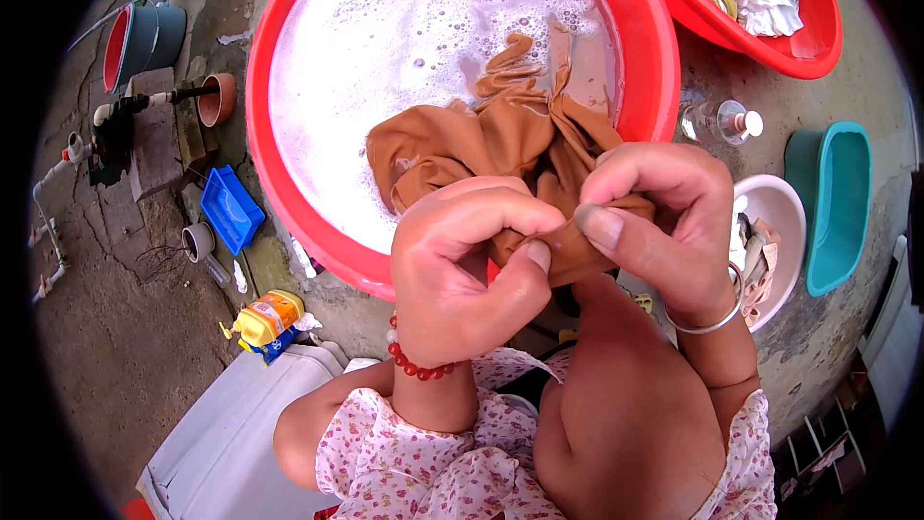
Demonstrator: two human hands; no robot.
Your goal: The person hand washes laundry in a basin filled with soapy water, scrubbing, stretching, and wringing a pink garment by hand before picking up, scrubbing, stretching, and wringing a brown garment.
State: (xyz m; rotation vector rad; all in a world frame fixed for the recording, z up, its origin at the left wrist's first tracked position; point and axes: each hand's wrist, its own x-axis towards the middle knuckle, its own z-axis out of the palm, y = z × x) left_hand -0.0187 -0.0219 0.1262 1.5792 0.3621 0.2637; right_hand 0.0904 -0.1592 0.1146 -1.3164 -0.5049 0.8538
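Observation:
A brown cloth garment point(481, 140) lies partly in the foamy water point(385, 58) of a large red basin point(650, 48), and its near edge is lifted over the rim. My left hand point(462, 270), with a red bead bracelet at the wrist, pinches that edge between thumb and forefinger. Close beside it, my right hand point(674, 221) grips the same edge, thumb on top; a silver bangle circles this wrist. The short stretch of fabric between both thumbs is spread out. What kind of garment it is, I cannot tell.
Upper right, a second red basin point(818, 48) holds white cloths. A clear pump bottle point(717, 122), a pale bowl with cloths point(784, 202) and a teal tub point(847, 212) stand at right. At left are a blue tray point(231, 212), a yellow bottle point(269, 318) and pipes point(72, 159).

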